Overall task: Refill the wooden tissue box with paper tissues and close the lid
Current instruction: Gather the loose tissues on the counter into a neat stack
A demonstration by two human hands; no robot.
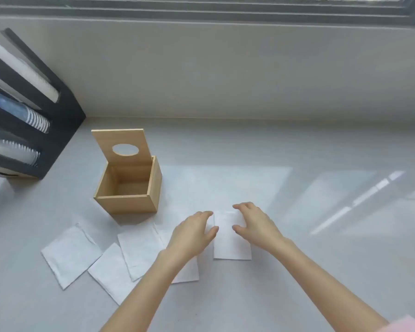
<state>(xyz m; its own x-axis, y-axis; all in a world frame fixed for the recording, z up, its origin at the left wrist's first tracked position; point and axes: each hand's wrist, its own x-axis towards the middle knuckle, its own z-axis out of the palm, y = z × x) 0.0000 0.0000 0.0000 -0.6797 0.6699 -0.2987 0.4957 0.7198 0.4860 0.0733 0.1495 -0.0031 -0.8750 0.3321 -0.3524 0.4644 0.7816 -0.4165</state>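
White tissue (231, 238): it lies flat between your two hands, its far end under your fingertips.
Left hand (192, 234): fingers loosely curled and holding nothing, tips just touching the sheet's left edge.
Right hand (255, 224): likewise spread and empty, resting on the right edge.
Wooden tissue box (130, 185): beyond your left fingers, empty, lid (122, 146) tilted up.
Other tissues (106, 257): scattered under and outside your left wrist.
Advice: pinch both edges evenly and lift level, so the sheet doesn't crumple.
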